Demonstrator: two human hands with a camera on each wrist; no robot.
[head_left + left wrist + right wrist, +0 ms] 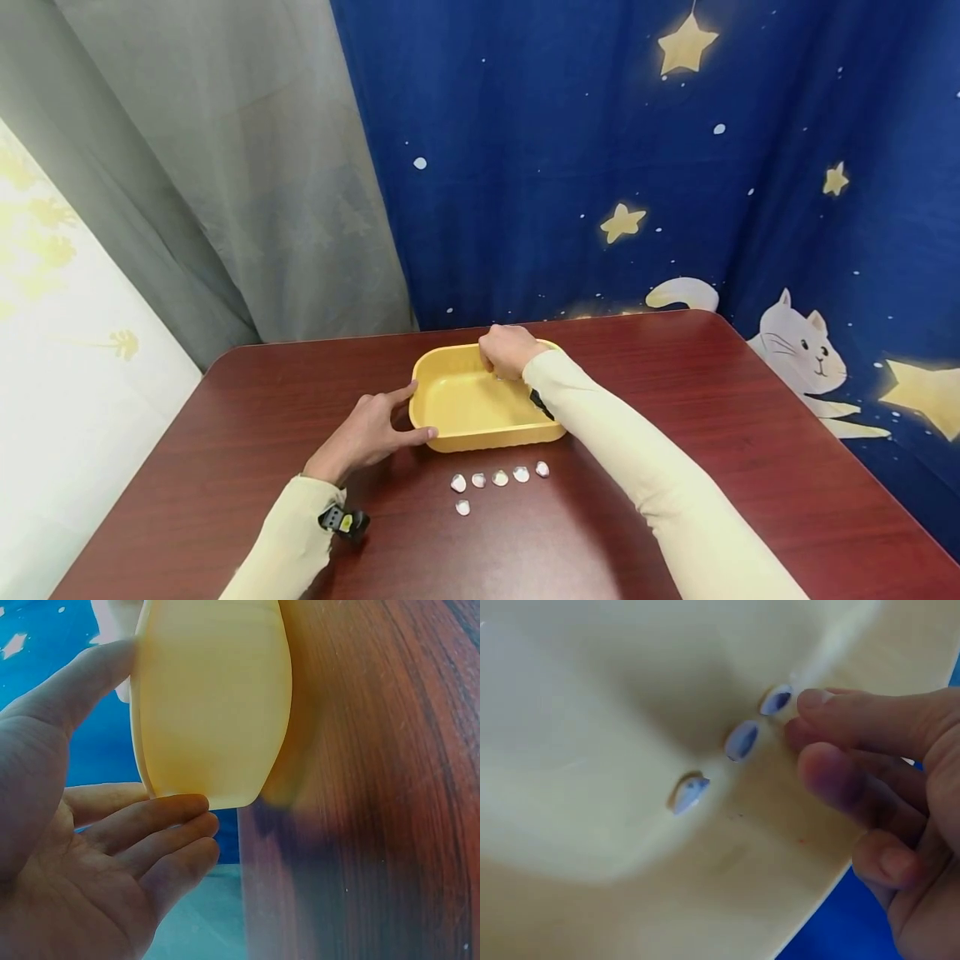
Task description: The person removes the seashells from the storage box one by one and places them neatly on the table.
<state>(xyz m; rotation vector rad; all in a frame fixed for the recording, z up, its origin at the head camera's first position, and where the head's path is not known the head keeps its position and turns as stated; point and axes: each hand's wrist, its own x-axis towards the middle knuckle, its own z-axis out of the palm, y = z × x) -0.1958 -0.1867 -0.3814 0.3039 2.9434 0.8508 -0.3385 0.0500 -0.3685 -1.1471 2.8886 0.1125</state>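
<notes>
A yellow plastic tub [480, 439] sits on the table. My left hand [365, 435] holds its left end, thumb on the near rim and index finger on the end wall. In the left wrist view the fingers [180, 817] bend against that end. My right hand [512, 352] reaches inside near the far right corner. Its bent fingers [832, 784] lie right by a small white shell [775, 699] with a dark purple patch, and nothing shows between the fingertips. Another shell [742, 741] and a third shell [688, 793] lie alongside on the tub's floor.
In front of the tub, several small shiny white pieces [500, 478] form a row on the reddish-brown table [750, 433], and one more piece [462, 507] lies below its left end. A blue star-patterned curtain [540, 208] hangs behind the table.
</notes>
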